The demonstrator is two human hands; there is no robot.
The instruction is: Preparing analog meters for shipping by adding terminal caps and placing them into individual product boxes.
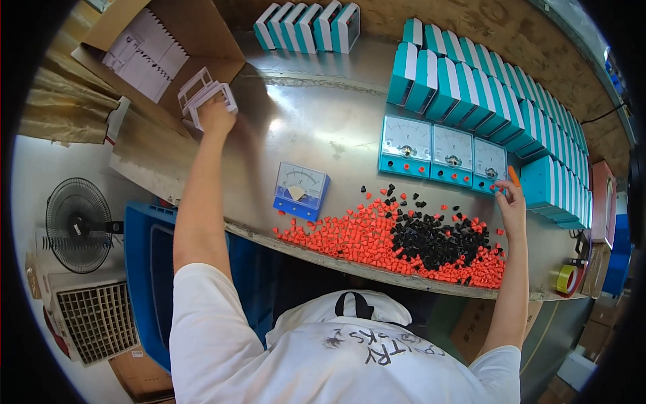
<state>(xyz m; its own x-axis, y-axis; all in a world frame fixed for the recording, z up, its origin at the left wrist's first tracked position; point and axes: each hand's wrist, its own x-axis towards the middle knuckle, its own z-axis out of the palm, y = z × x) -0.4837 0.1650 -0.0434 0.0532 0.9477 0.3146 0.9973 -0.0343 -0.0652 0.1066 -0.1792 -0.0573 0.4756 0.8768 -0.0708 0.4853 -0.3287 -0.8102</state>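
My left hand (215,116) is stretched far to the left and grips a white plastic frame (202,94) at the edge of an open cardboard box (195,34). My right hand (511,198) reaches to the right and holds an orange-handled tool (514,176) against the rightmost of three teal panel meters (490,165) lying face up in a row. A blue meter (301,190) lies face up in front of me. A pile of small orange caps (356,236) and black caps (431,242) spreads along the near edge of the metal table (323,128).
Rows of upright teal meters (484,87) fill the right side and another group (309,25) stands at the back. A roll of tape (568,278) lies at the right edge. A fan (79,223), a blue crate (151,269) and a cooler unit (94,320) are at my left.
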